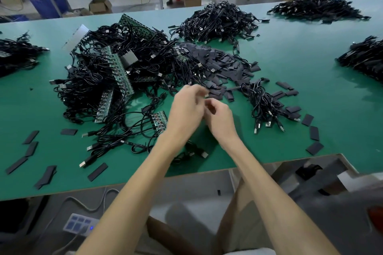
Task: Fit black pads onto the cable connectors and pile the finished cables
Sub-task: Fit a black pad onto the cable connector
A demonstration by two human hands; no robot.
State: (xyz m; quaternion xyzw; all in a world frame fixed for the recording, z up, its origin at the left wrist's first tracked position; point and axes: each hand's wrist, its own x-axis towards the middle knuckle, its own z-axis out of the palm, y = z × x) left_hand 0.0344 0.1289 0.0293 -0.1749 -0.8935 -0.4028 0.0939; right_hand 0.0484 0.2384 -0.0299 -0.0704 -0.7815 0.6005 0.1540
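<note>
Over the middle of the green tabletop (290, 80), both hands raised and close together, smeared by motion blur. On the left hand (186, 109), fingers (196, 89) curled and bunched, tips pinched on a small silvery connector (206, 95). On the right hand (220, 120), fingers curled inward toward the palm, thumb tucked close to them; whether anything sits inside that curl, impossible to tell through the blur.

Just beyond the fingertips, a loose heap of black pads (219, 64): flat, matte, rectangular, overlapping like shingles. Left of that heap, a large cable tangle (93, 80) of thin, glossy black cord, threaded with long green circuit-board strips (121, 72) and dotted with metal plugs. Right of the hands, near but not touching, a smaller cable pile (263, 103), loosely coiled, its plugs pointing toward the near edge. Single loose pads (31, 136) lying flat along the near left of the tabletop, a few more at the near right. Farther back and out at both sides, further dark cable heaps (217, 20), well apart from the hands.
</note>
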